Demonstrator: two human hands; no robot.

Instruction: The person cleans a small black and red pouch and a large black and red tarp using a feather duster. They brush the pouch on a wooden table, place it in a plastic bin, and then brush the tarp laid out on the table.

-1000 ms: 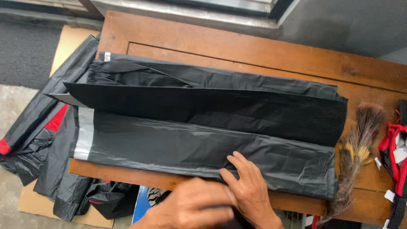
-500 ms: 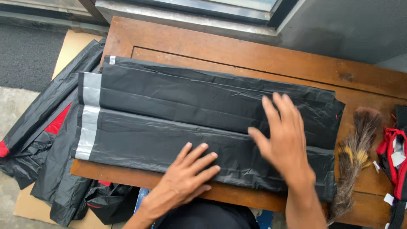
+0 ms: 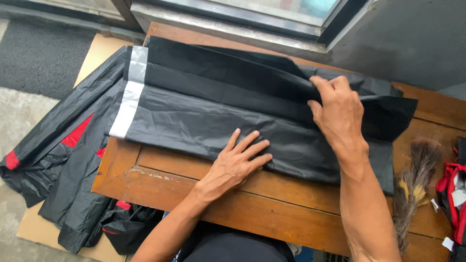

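Right, current state: black folded garment (image 3: 204,111) lies across the wooden table (image 3: 160,170), running from the far-left corner toward the right edge, closer to the far edge than the near one. It has a grey reflective band (image 3: 128,92) at its left end, which overhangs the table's left edge slightly.

Left hand (image 3: 235,165): flat, palm down, fingers spread apart, pressing on the garment's near edge about mid-table. Heel of the hand sits on bare wood, fingertips on the fabric. Not gripping anything.

Right hand (image 3: 340,114): further right and toward the far edge, fingers curled together and pinched on a fold of the same garment, with the fabric bunched and lifted a little at that spot. Right forearm crosses the garment's near edge and the table's near-right part.

Around it:
- Feather duster (image 3: 412,184) lies on the table near the right edge, just beside the garment's right end, brown and grey with a bit of yellow.
- Red-and-black item (image 3: 454,189) at the far right edge of the table, partly cut off by the frame.
- More black garments with red patches (image 3: 63,155) on the floor off the table's left edge, lying on flat cardboard (image 3: 97,53).
- Window sill (image 3: 228,24) runs along the table's far edge; grey wall (image 3: 407,43) behind the far-right corner.
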